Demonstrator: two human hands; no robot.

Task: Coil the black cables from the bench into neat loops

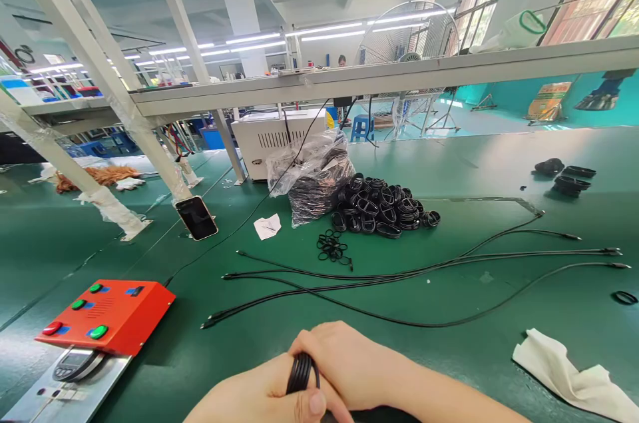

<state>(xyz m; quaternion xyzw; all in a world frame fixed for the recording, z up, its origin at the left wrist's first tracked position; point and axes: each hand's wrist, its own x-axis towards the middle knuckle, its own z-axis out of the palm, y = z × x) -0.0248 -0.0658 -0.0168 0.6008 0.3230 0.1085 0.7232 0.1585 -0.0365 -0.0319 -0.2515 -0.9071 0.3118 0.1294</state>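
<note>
At the bottom middle, both of my hands close round a coiled black cable (300, 373). My left hand (259, 396) grips it from below with the thumb pressed against the coil. My right hand (344, 363) wraps over it from the right. Loose long black cables (399, 273) stretch across the green table (499, 163) ahead of my hands. Farther back lie a pile of coiled black cables (382, 206), a clear plastic bag of more coils (312, 180) and a small heap of black rubber bands (332, 248).
An orange button box (110, 313) sits at the left on a metal plate with a gauge (72, 364). A phone (196, 217) leans on a frame leg. A white cloth (569, 376) lies at the right. A white machine (272, 136), a fan (407, 33) and a distant person stand behind.
</note>
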